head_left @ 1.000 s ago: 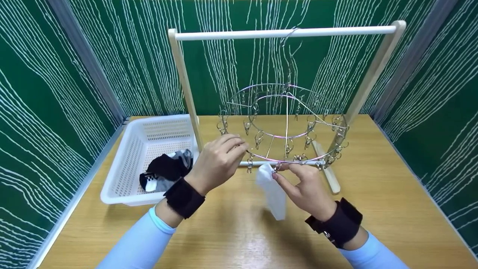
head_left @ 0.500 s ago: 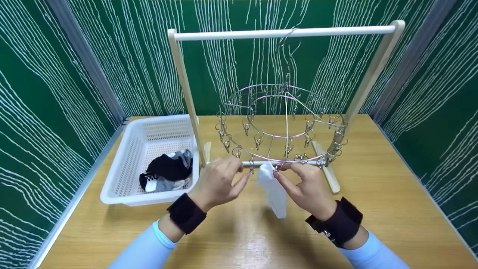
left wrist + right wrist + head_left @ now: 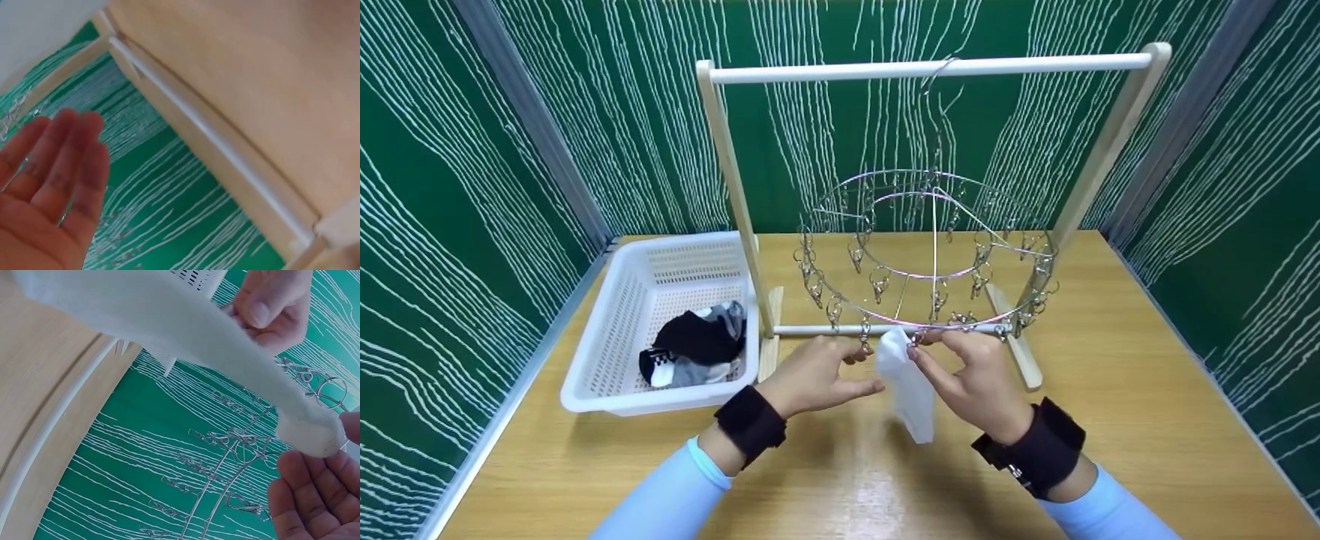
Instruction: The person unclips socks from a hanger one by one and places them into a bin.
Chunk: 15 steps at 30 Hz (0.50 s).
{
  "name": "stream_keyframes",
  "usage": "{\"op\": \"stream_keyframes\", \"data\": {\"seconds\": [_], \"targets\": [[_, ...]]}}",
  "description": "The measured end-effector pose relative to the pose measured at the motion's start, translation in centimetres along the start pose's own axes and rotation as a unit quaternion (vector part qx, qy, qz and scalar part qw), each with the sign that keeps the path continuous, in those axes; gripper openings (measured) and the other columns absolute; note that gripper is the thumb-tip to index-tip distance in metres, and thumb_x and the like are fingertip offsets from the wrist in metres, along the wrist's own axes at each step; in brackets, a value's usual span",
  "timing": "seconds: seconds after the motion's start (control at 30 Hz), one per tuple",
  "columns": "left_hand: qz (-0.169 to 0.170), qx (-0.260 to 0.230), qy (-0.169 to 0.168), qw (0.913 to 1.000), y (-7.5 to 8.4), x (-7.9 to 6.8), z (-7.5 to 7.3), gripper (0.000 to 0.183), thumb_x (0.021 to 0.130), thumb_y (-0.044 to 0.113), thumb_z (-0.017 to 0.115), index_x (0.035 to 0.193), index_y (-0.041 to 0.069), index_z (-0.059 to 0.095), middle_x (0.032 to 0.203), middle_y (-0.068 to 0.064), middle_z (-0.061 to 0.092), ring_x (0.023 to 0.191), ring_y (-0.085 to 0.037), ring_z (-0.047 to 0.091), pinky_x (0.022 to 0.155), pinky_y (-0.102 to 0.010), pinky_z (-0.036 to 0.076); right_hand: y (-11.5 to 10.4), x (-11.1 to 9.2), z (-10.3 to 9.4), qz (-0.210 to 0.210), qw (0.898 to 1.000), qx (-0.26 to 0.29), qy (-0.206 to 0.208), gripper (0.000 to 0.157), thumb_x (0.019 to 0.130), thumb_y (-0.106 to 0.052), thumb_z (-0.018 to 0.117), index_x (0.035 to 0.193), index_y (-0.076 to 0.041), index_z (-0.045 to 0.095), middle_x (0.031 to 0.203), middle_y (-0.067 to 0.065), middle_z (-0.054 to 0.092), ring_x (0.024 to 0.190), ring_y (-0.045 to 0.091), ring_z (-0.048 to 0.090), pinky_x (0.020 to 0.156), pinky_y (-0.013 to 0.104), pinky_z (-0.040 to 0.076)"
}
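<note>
A white sock hangs below the front of a round metal clip hanger. My right hand pinches a metal clip at the sock's upper end between thumb and index finger. The right wrist view shows the sock's end beside that thumb, hiding most of the clip. To the left, my left hand is near the sock, thumb apart from it. Its fingertips are by another hanging clip; contact cannot be made out. In the left wrist view its fingers look fairly straight.
The hanger's hook hangs on the white top bar of a wooden stand. A white basket at the left holds several black, grey and white socks. Green walls with white lines enclose the wooden table.
My left hand has come down from the hanger's rim and moved right toward the white sock. The right hand stays at the clip. The hanger has swayed slightly.
</note>
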State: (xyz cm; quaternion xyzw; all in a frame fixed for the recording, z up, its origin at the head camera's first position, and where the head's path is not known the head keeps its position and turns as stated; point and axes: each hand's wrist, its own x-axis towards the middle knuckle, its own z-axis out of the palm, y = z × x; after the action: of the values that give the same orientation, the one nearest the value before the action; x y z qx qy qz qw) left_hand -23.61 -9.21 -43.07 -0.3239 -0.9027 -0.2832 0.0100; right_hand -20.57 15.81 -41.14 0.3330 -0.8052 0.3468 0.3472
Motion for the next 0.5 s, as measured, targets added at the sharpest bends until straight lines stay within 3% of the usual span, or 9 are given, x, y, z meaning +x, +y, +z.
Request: {"op": "stream_keyframes", "data": {"seconds": [0.23,0.5], "targets": [[-0.013,-0.086,-0.055,0.9947,-0.3,0.8,1.5,0.050,0.095,0.039,0.084,0.137,0.015,0.072,0.133,-0.008,0.077,0.124,-0.026,0.072,0.110,-0.043,0.057,-0.1,0.0,0.1,0.002,1.000,0.010,-0.001,0.016,0.084,0.005,0.086,0.096,-0.001,0.078,0.093,0.010,0.083,0.083,0.026,0.079,0.075,0.040,0.064],[-0.031,-0.162,-0.075,0.9835,0.0,1.7,2.9,0.051,0.096,0.037,0.083,0.142,0.018,0.069,0.137,-0.005,0.076,0.129,-0.022,0.070,0.115,-0.043,0.054,-0.2,0.1,0.2,-0.008,1.000,0.017,0.008,0.018,0.083,0.007,0.085,0.096,-0.001,0.078,0.091,0.010,0.082,0.080,0.026,0.079,0.077,0.030,0.063]]}}
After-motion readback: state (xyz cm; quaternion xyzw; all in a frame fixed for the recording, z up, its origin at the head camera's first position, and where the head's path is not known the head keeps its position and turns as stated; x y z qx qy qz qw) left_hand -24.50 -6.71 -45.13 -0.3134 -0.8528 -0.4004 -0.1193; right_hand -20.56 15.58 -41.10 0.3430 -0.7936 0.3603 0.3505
